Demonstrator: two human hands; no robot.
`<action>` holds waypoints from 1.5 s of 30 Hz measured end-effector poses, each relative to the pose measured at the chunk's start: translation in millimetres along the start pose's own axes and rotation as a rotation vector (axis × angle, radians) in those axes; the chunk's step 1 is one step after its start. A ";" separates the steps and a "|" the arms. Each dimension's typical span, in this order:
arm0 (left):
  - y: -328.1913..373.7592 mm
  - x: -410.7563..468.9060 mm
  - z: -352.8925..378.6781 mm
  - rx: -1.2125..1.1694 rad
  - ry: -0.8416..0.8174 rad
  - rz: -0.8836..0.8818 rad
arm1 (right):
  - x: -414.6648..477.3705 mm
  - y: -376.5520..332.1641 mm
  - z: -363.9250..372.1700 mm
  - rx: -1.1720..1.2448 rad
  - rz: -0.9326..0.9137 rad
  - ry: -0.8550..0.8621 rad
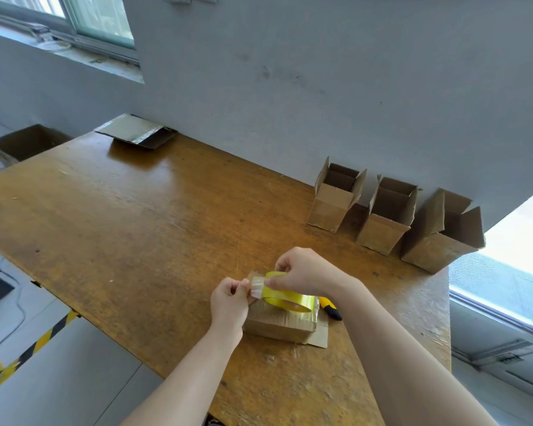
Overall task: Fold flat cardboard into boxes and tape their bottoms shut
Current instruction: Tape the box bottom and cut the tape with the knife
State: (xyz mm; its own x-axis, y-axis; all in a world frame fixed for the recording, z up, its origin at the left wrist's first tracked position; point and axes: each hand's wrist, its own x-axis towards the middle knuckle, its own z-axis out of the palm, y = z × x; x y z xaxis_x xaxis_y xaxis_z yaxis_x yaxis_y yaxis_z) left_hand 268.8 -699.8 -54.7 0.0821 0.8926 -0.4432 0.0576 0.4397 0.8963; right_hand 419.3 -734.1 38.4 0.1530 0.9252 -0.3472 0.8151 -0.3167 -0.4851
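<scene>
A small cardboard box (279,325) lies bottom-up on the wooden table (136,226), near its front edge, with clear tape across its closed flaps. A yellow tape roll (290,298) sits just above the box. My right hand (302,270) grips the roll from above. My left hand (230,302) pinches the loose clear end of the tape (256,285), pulled a short way out to the left of the roll.
Three folded boxes (334,199) (388,221) (443,238) stand open-topped along the wall at the right. A stack of flat cardboard (136,132) lies at the table's far end. A yellow-black utility knife (331,309) lies right of the box. An open carton (25,142) stands beyond the table's left.
</scene>
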 end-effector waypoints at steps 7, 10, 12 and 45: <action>-2.0 -0.8 2.8 0.125 0.027 0.064 | -8.0 11.0 8.5 -0.214 0.074 0.177; -8.4 -1.0 -3.6 0.170 0.041 0.096 | -6.7 6.6 17.1 -0.272 0.043 0.250; -12.0 0.4 -4.1 0.182 0.080 0.062 | -5.5 4.0 21.4 -0.296 0.051 0.272; -17.6 21.6 -11.9 0.820 -0.005 0.134 | 3.3 -20.8 29.0 -0.335 0.174 0.256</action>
State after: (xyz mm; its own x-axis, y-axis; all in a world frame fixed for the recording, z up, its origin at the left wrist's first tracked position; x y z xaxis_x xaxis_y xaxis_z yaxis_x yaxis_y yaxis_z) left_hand 257.7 -687.1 -79.9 0.1443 0.9309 -0.3356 0.7541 0.1161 0.6465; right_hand 386.6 -730.5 24.1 0.4026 0.8994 -0.1701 0.8943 -0.4261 -0.1365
